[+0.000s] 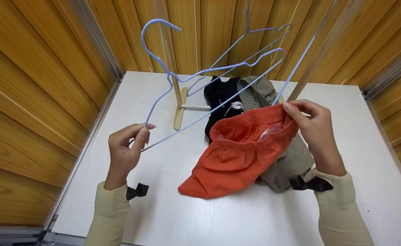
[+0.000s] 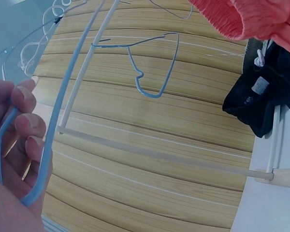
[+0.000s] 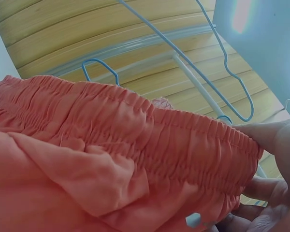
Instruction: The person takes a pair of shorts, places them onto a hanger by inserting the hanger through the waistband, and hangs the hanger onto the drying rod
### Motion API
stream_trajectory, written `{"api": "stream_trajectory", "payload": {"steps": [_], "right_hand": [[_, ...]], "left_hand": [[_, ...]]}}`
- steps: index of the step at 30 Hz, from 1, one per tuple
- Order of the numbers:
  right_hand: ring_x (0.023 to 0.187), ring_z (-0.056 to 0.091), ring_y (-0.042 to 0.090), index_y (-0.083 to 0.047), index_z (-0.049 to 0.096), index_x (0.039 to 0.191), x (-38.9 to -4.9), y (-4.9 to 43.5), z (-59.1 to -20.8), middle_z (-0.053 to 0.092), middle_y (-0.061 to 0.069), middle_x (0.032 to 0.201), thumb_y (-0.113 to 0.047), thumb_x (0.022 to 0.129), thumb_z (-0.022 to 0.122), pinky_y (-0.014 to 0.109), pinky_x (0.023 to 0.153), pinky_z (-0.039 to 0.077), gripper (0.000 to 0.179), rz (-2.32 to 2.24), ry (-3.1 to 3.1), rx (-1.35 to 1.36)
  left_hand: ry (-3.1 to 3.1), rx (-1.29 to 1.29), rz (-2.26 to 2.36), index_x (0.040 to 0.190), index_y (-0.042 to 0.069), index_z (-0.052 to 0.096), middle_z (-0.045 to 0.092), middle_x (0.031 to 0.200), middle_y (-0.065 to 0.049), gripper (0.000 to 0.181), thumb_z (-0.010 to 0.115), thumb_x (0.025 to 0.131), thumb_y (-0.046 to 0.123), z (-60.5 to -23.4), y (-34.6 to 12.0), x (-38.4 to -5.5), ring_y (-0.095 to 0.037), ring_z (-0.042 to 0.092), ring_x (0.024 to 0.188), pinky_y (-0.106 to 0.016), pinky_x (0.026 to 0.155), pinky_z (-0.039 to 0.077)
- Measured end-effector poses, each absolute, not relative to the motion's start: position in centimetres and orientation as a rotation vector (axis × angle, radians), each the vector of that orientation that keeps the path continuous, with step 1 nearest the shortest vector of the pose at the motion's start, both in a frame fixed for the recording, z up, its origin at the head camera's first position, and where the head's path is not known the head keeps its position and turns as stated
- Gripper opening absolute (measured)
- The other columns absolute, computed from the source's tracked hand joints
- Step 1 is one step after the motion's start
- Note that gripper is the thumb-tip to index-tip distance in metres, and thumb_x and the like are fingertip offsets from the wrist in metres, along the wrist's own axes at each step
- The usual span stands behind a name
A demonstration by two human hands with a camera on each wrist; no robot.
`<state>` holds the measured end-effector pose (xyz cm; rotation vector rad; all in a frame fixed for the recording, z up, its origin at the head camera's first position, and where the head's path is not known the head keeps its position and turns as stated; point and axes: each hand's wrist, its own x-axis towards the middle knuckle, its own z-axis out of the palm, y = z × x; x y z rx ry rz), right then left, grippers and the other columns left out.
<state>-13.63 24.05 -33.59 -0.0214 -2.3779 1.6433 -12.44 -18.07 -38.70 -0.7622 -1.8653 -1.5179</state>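
My left hand (image 1: 128,145) pinches one end of a blue wire hanger (image 1: 217,70), its hook pointing up and its long bar slanting up to the right. With my right hand (image 1: 315,131) I grip the elastic waistband of orange-red shorts (image 1: 234,164). The waist gapes upward, and a pale patch shows inside it. In the right wrist view the gathered waistband (image 3: 135,125) runs to my thumb and fingers. The hanger's far end is above the shorts and apart from them. In the left wrist view the hanger's bent end (image 2: 43,179) lies against my curled fingers.
Behind the shorts lie a black garment (image 1: 221,92) and grey-green garments (image 1: 292,160) on the white table (image 1: 159,212). A rack with a wooden foot (image 1: 180,109) and upright posts stands at the back, with more blue hangers (image 1: 234,44) on it. Wood-panelled walls (image 1: 32,85) enclose the table.
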Motion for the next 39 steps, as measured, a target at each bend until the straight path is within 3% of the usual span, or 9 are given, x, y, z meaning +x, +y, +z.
{"api": "stream_trajectory", "payload": {"steps": [14, 22, 26, 32, 39], "right_hand": [[0.090, 0.053, 0.012, -0.007, 0.072, 0.099, -14.2, 25.0, -33.5, 0.065, -0.009, 0.089, -0.027, 0.093, 0.063, 0.012, 0.068, 0.052, 0.023, 1.661, -2.320, -0.132], [0.079, 0.053, 0.010, -0.006, 0.073, 0.092, -14.1, 25.2, -33.4, 0.065, -0.005, 0.081, -0.023, 0.092, 0.065, 0.013, 0.066, 0.049, 0.019, 1.748, -2.189, -0.126], [0.082, 0.054, 0.010, -0.003, 0.074, 0.094, -14.1, 25.2, -33.2, 0.066, -0.006, 0.082, -0.025, 0.091, 0.066, 0.015, 0.066, 0.048, 0.023, 1.708, -2.220, -0.100], [0.082, 0.057, 0.009, -0.006, 0.073, 0.100, -13.8, 24.9, -33.2, 0.067, -0.010, 0.084, -0.028, 0.092, 0.065, 0.014, 0.067, 0.050, 0.025, 1.580, -2.362, -0.070], [0.075, 0.054, 0.009, -0.006, 0.074, 0.098, -13.5, 24.0, -33.5, 0.064, -0.013, 0.078, -0.032, 0.092, 0.065, 0.013, 0.060, 0.048, 0.028, 1.414, -2.465, -0.007]], "left_hand": [[-1.932, -0.965, -1.602, 0.093, -0.004, 0.072, 0.055, 0.060, -0.005, 0.015, 0.059, 0.093, 0.004, -39.7, -18.6, -12.8, -0.009, 0.048, 0.056, -0.020, 0.052, 0.042], [-2.010, -1.003, -1.602, 0.092, -0.002, 0.073, 0.054, 0.059, -0.004, 0.015, 0.060, 0.088, -0.007, -39.7, -19.0, -12.9, -0.010, 0.048, 0.057, -0.022, 0.051, 0.039], [-2.075, -1.023, -1.578, 0.093, 0.001, 0.074, 0.054, 0.059, -0.003, 0.021, 0.060, 0.084, -0.012, -39.8, -19.1, -12.8, -0.008, 0.045, 0.055, -0.022, 0.049, 0.036], [-2.126, -1.058, -1.572, 0.095, 0.003, 0.075, 0.055, 0.060, -0.007, 0.023, 0.060, 0.084, -0.012, -39.7, -18.7, -12.8, -0.008, 0.045, 0.056, -0.022, 0.050, 0.038], [-2.172, -1.110, -1.545, 0.098, 0.004, 0.074, 0.056, 0.062, -0.008, 0.023, 0.062, 0.085, -0.010, -39.8, -17.7, -13.0, -0.008, 0.047, 0.058, -0.021, 0.051, 0.042]]}}
